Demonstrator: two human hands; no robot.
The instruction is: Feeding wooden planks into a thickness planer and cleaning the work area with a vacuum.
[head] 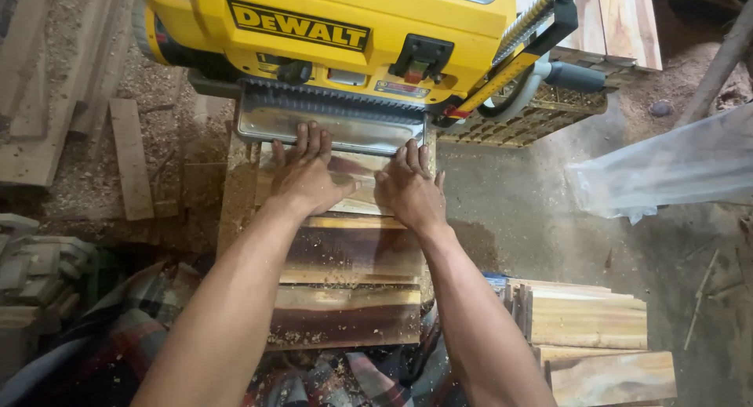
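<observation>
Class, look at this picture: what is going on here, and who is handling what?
A person presses both palms flat on a wooden board at the mouth of a yellow thickness planer. The left hand and the right hand lie side by side, fingers pointing toward the metal infeed table. More boards lie stacked below the arms, another stack of boards sits to the right, and sawdust covers the floor.

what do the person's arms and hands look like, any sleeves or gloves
Both arms are bare, with no sleeves in view. The left hand and right hand wear no gloves, rings or watch. Pale sawdust flecks cling to the forearms.
</observation>
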